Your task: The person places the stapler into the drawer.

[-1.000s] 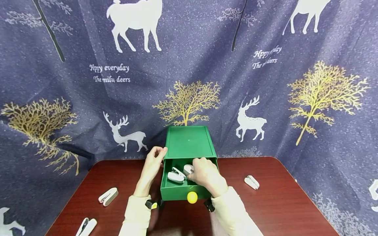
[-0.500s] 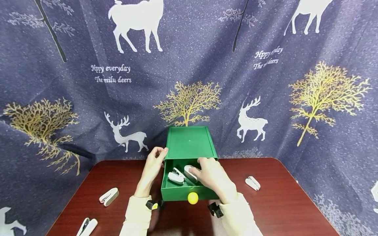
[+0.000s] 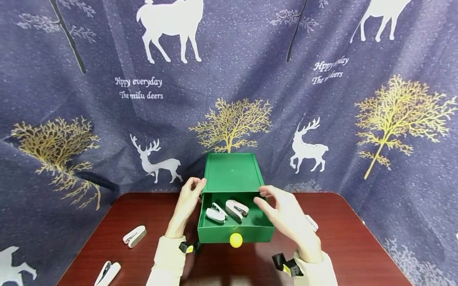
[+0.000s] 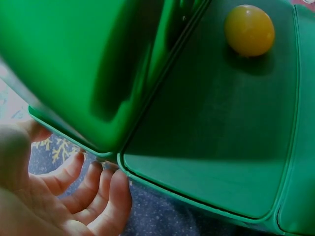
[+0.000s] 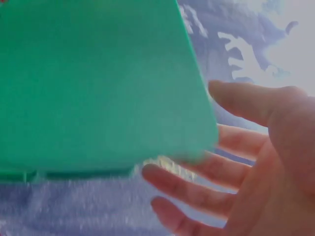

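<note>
In the head view a green drawer box (image 3: 234, 172) stands at the table's back, its drawer (image 3: 214, 235) pulled out, a yellow knob (image 3: 236, 240) on the front. Inside lie two small white staplers, the left one (image 3: 216, 215) and the right one (image 3: 234, 210). My left hand (image 3: 187, 198) rests against the box's left front corner, thumb at the top edge; the left wrist view has its loosely bent fingers (image 4: 118, 196) along the side. My right hand (image 3: 288, 214) hovers by the drawer's right side, fingers spread, holding nothing.
More white staplers lie on the brown table (image 3: 150, 210): one (image 3: 135, 236) at left, one (image 3: 107, 274) nearer the front left, and one (image 3: 312, 223) at right, partly behind my right hand. A second yellow knob (image 4: 249, 31) sits on a panel below the pulled-out drawer. A patterned cloth hangs behind.
My right hand has let go of the right stapler inside the drawer and moved out to the right, its fingers spreading. My left hand has stayed at the box's corner.
</note>
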Demonstrator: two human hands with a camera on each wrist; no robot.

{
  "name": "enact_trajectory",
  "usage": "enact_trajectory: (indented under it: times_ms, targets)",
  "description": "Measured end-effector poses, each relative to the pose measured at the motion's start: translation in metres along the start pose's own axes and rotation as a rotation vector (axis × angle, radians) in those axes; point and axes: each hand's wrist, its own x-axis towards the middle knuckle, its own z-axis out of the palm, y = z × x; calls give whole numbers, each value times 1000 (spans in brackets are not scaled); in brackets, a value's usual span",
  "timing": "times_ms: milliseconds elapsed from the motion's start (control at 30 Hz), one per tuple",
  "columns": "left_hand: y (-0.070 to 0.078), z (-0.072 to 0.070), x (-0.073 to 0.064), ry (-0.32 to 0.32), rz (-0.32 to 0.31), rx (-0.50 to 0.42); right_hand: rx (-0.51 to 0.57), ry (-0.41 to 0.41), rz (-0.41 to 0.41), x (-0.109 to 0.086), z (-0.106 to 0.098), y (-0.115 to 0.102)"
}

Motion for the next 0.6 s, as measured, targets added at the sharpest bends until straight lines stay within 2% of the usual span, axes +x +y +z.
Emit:
enact_trajectory:
  times_ms: [200, 333, 467, 600]
  targets:
    - [-32, 1, 13, 17, 1, -17, 30, 134, 46, -14, -16, 32]
    - [-17, 0, 6, 0, -13, -22, 23, 248, 77, -22, -23, 54]
    - [0, 0, -1, -9, 7, -13, 36, 363, 140, -29, -27, 76]
    - [3, 0, -2, -7, 5, -8, 31, 468, 203, -34, -26, 103]
